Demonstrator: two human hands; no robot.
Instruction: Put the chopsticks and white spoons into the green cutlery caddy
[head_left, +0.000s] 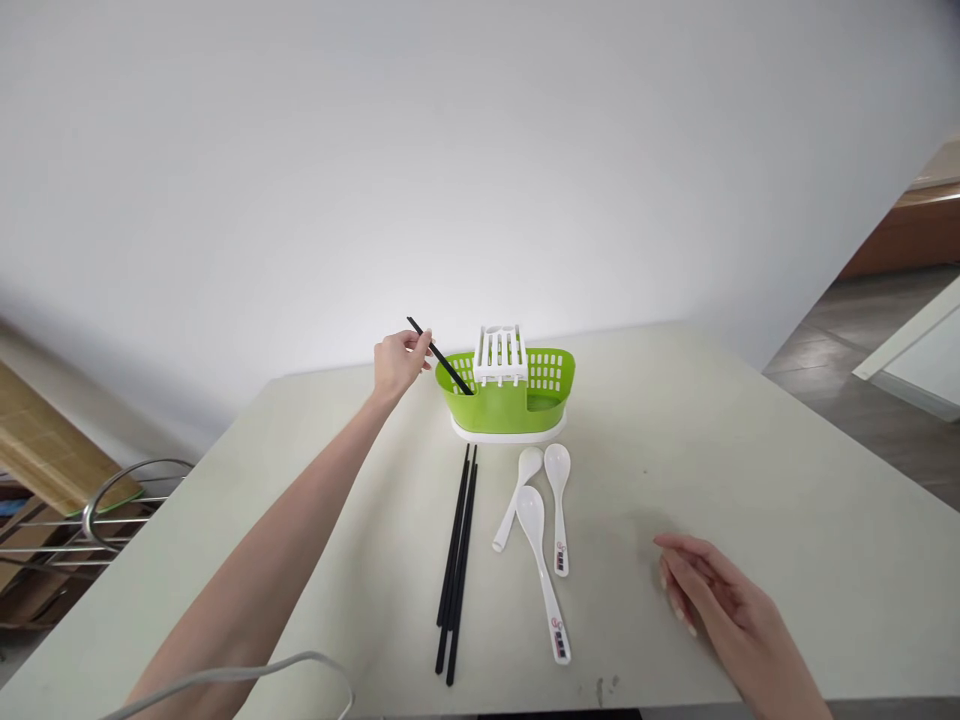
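My left hand (397,365) pinches black chopsticks (450,370) near their upper end; whether one or two are held I cannot tell. They slant down into the left part of a green cutlery basket (502,410) with a white base. A white slotted rack (501,352) sits across the basket's middle. In front lie several black chopsticks (455,560), side by side. Three white spoons lie to their right: one tilted (517,495), one long in front (544,560), one at the right (559,500). My right hand (724,610) hovers low at the right, loosely curled, holding nothing.
The pale table (637,400) stands against a white wall (480,170). A grey cable (262,668) crosses my left forearm at the lower left. A metal wire rack (90,530) stands beyond the left edge. Floor (840,340) shows past the right edge.
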